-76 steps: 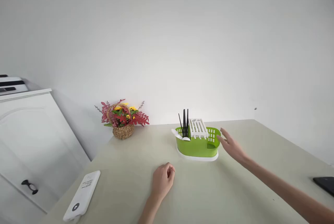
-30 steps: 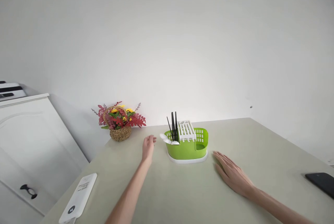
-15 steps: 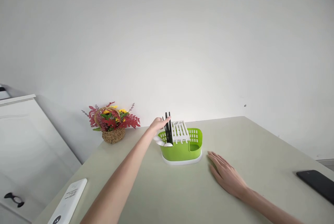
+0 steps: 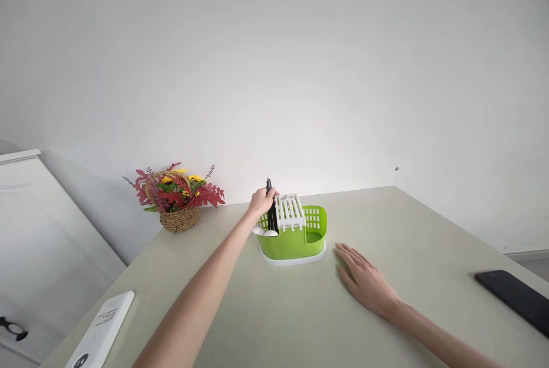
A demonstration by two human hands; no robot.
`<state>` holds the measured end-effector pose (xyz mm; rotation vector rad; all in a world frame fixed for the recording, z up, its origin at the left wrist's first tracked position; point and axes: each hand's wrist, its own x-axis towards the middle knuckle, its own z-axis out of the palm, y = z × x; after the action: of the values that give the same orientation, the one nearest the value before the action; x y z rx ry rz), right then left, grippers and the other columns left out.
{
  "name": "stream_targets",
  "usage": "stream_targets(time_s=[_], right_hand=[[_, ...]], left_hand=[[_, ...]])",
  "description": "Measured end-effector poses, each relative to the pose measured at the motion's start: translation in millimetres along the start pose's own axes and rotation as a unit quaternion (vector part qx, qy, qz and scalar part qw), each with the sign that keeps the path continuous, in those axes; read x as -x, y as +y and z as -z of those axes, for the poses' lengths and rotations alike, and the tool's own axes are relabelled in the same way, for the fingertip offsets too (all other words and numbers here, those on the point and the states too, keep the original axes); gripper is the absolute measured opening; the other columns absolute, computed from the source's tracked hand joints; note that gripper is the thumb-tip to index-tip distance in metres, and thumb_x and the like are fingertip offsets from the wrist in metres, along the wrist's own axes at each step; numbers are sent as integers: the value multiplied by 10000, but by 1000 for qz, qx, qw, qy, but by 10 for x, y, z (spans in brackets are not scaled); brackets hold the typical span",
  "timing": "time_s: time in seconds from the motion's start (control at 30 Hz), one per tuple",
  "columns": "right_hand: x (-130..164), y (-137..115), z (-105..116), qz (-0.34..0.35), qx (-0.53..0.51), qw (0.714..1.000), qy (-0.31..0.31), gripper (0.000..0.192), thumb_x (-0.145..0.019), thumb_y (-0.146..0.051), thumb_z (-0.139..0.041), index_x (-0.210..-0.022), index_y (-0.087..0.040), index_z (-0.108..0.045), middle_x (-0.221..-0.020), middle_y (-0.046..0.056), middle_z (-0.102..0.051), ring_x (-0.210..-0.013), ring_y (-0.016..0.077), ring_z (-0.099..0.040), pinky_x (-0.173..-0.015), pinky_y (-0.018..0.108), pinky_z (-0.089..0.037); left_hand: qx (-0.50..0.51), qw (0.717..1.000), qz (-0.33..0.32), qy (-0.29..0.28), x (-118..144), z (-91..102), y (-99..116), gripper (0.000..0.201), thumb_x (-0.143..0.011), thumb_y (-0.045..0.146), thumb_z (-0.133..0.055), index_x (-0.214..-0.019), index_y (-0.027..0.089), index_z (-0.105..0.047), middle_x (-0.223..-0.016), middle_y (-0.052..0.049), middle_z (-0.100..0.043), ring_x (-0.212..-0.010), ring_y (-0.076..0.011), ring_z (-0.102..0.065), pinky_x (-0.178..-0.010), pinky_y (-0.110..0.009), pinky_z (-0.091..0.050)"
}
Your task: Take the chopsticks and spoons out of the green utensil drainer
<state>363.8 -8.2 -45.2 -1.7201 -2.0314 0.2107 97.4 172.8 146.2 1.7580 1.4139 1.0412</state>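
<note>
Near the middle of the table stands a green utensil caddy (image 4: 291,246) on a white base, with a white slotted rack (image 4: 290,211) over its centre. My left hand (image 4: 261,201) is closed around black chopsticks (image 4: 271,220) that stand upright in the caddy's left compartment. White spoons (image 4: 269,233) rest in that same compartment, their bowls over the front rim and partly behind my wrist. The right compartment shows its green floor. My right hand (image 4: 364,282) lies flat on the table to the right of the caddy, fingers stretched out, holding nothing.
A wicker basket (image 4: 180,220) of red and yellow flowers stands at the back left by the wall. A white oblong device (image 4: 102,328) lies at the front left, and a black phone (image 4: 514,299) at the right edge. A white cabinet (image 4: 47,242) is beside the table.
My left fingers have closed around the chopsticks, which are now bunched together rather than fanned out. My right hand stays flat on the table. The whole view has shifted slightly.
</note>
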Motion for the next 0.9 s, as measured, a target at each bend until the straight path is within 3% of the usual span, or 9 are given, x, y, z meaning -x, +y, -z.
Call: stream_targets(time_s=[0.17,0.27,0.47,0.63,0.73,0.8,0.9], right_hand=[[2,-11,16,-1,0,1000,-1,613,-1042,-493,-308,-1536,-177,-485,-1634,52,-412,-1536,230,-331,-1271,450,-285],[6,-7,9,0,-2,1000,4,601,-1038,-483,-319,-1533,-187,-491,-1631,52,-418,-1532,230,-339,-1270,456,-286],[25,1,-9,3,-4,1000,8,598,-1035,-474,-318,-1526,-185,-501,-1622,60,-439,-1526,236,-352,-1267,460,-290],[34,23,-34,3,-2,1000,8,595,-1032,-472,-327,-1532,-195,-493,-1623,55,-440,-1526,238,-352,-1266,464,-289],[38,28,-41,4,0,1000,8,597,-1031,-472,-324,-1534,-195,-488,-1625,49,-437,-1527,232,-350,-1264,455,-295],[41,28,-40,4,2,1000,8,602,-1031,-473,-322,-1532,-187,-491,-1624,50,-437,-1527,233,-350,-1264,455,-294],[44,30,-38,7,3,1000,8,605,-1029,-477,-322,-1523,-178,-501,-1619,56,-444,-1524,239,-358,-1263,465,-296]], left_hand=[[78,996,-8,43,22,96,-20,350,-960,488,-600,-852,161,-665,-857,-115,-785,-724,-217,-755,-726,-321,-586],[129,987,-9,97,19,198,-11,326,-977,455,-598,-864,150,-625,-781,-110,-763,-634,-206,-742,-650,-319,-597],[260,938,-13,229,-82,521,73,255,-1051,355,-474,-879,179,-539,-643,-15,-655,-524,-143,-669,-617,-300,-587],[382,864,12,327,-185,1045,20,294,-1105,321,-298,-995,195,-539,-694,32,-577,-577,-97,-620,-702,-301,-595],[428,831,59,351,-119,1477,-105,258,-1060,369,-488,-1171,166,-602,-1005,-53,-675,-833,-154,-683,-786,-361,-602],[440,819,90,356,-11,1747,-224,368,-988,383,-635,-1284,167,-608,-1250,-96,-649,-1041,-221,-671,-879,-428,-593],[436,818,139,348,214,2031,-454,394,-980,377,-646,-1315,174,-600,-1315,-106,-627,-1111,-245,-654,-929,-463,-578]])
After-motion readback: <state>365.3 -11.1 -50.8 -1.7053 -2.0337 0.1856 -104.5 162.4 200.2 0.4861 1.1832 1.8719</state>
